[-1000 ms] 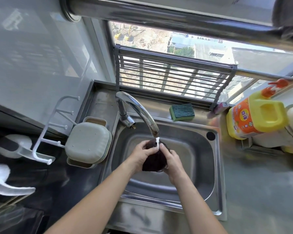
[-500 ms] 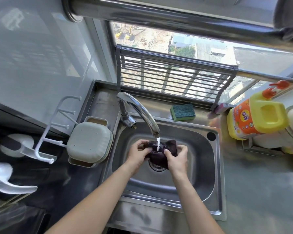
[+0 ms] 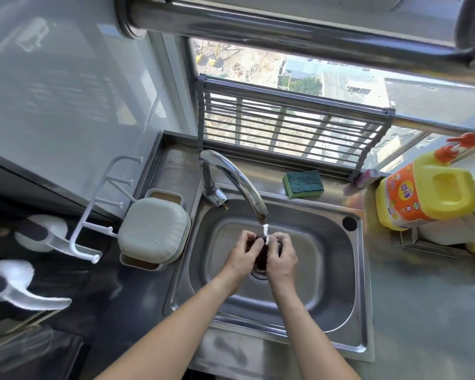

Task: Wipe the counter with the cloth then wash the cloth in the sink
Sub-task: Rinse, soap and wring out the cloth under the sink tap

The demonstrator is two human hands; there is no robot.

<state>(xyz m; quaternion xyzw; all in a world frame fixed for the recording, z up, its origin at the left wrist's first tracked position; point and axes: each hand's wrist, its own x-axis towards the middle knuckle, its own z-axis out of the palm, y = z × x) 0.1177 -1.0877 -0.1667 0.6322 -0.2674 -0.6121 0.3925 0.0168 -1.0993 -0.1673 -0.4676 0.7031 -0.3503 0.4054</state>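
Observation:
A dark maroon cloth [image 3: 261, 256] is bunched between both hands over the drain of the steel sink [image 3: 337, 270]. My left hand [image 3: 243, 256] grips its left side and my right hand [image 3: 281, 257] grips its right side, pressed close together. Most of the cloth is hidden by the fingers. A thin stream of water [image 3: 265, 231] runs from the curved tap [image 3: 236, 179] onto the cloth. The grey counter [image 3: 428, 311] stretches to the right of the sink.
A green sponge [image 3: 303, 183] lies behind the sink. A yellow detergent jug [image 3: 422, 193] stands at the right. A pale lidded box [image 3: 155, 231] and a white hook rack [image 3: 93, 215] sit at the left. A slatted rack [image 3: 291, 127] leans on the window.
The cloth, spread wider between the hands half a second ago, is now squeezed into a tight bunch. Both hands have come together under the tap.

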